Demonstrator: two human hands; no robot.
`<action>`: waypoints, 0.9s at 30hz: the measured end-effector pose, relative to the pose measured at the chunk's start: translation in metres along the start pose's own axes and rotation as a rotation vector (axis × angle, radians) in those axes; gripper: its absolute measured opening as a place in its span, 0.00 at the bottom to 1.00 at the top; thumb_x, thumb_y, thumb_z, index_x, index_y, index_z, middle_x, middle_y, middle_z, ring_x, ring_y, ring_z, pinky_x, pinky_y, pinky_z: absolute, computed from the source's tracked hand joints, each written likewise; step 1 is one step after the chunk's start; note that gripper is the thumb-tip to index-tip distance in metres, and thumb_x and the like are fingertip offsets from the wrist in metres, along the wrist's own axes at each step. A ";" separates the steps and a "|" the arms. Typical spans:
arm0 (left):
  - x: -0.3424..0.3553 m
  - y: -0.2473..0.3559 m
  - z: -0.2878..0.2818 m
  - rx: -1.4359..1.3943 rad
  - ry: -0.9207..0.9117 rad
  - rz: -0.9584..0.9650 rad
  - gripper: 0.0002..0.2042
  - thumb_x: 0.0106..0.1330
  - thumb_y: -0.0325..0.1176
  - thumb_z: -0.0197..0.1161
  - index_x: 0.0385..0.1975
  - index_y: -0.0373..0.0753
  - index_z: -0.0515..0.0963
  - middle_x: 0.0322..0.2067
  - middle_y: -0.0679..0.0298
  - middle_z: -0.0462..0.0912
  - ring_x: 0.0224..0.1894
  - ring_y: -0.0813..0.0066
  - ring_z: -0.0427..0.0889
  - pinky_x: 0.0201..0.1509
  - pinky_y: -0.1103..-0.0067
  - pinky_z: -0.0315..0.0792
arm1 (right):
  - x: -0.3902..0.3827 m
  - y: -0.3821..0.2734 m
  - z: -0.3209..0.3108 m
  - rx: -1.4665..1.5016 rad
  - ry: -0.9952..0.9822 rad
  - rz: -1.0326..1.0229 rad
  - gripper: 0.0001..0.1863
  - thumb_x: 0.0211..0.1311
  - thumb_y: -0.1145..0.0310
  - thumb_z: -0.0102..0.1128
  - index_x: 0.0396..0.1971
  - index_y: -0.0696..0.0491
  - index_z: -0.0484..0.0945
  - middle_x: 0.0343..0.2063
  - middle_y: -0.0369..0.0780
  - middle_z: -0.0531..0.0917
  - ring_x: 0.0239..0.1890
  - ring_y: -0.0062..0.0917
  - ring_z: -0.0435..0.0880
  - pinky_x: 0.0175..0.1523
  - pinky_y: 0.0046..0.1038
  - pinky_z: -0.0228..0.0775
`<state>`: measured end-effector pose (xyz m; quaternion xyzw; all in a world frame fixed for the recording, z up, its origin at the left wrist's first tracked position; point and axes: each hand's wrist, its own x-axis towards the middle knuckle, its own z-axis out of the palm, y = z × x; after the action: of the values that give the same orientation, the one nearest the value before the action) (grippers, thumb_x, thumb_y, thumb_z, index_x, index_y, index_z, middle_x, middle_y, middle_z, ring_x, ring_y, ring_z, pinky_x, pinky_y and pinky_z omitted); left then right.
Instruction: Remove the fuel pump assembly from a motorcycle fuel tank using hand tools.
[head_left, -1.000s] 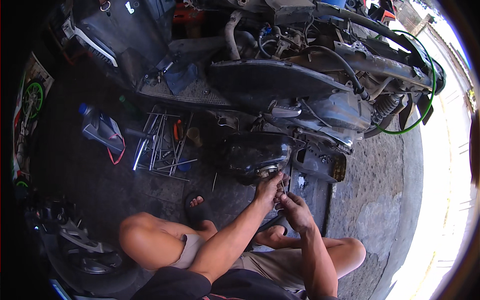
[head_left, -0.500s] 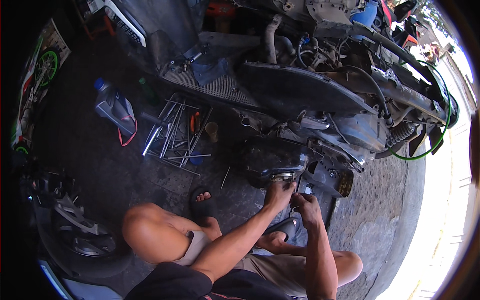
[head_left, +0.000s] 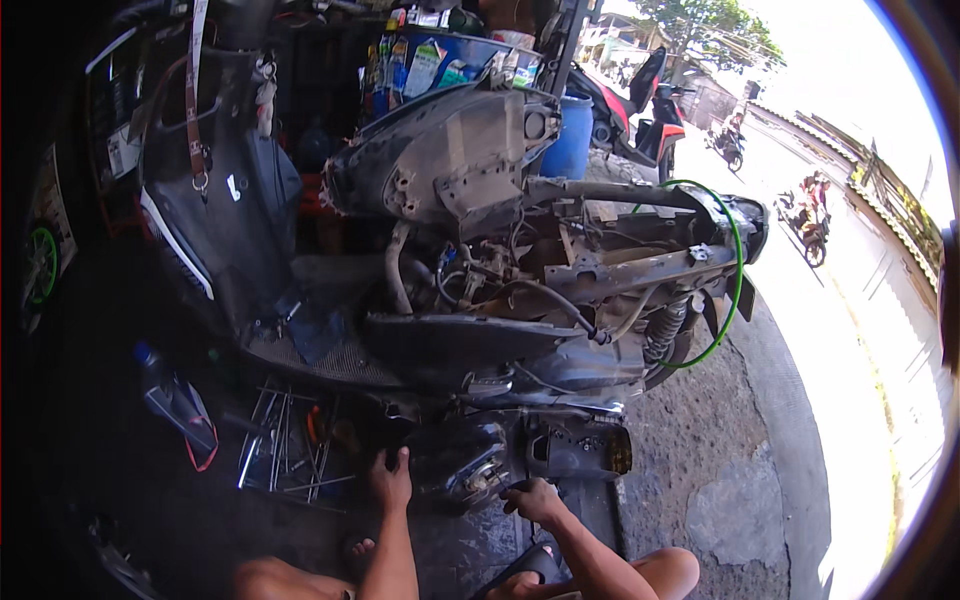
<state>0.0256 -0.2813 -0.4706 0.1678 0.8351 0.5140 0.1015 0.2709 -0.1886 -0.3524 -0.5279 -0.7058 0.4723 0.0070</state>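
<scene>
My left hand (head_left: 392, 478) is raised beside the black tank (head_left: 440, 470) on the floor, thumb and fingers apart, holding nothing visible. Just right of the tank's metal fitting (head_left: 485, 476), my right hand (head_left: 532, 502) has curled fingers around something I cannot make out. A black molded part (head_left: 575, 445) with an opening lies behind that hand. Above these, a partly stripped black scooter (head_left: 470, 345) stands sideways, with its frame, hoses and rear spring exposed and a green hose (head_left: 738, 290) looped over its rear.
A metal tool rack (head_left: 285, 440) and grey bottle (head_left: 175, 405) lie at left. A green-rimmed wheel (head_left: 42, 262) is at the far left. Behind the scooter are a blue barrel (head_left: 568, 135) and parked red-black scooter (head_left: 640, 120). Riders (head_left: 812, 215) on motorbikes are on the sunlit street at right.
The view has tilted up toward the scooter and street. My hands have separated: the left has moved left off the tank's fitting and opened; the right stays near the fitting.
</scene>
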 end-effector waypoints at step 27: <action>-0.123 0.083 0.072 -1.129 -0.635 -0.951 0.05 0.65 0.39 0.66 0.36 0.49 0.80 0.32 0.73 0.82 0.36 0.79 0.79 0.43 0.75 0.69 | 0.016 0.026 0.013 0.164 0.173 -0.170 0.17 0.66 0.66 0.52 0.37 0.65 0.84 0.27 0.45 0.86 0.30 0.25 0.84 0.38 0.28 0.73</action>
<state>0.1784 -0.2344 -0.4293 -0.1444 0.3624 0.6880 0.6119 0.2764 -0.1849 -0.3846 -0.5026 -0.7037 0.4789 0.1510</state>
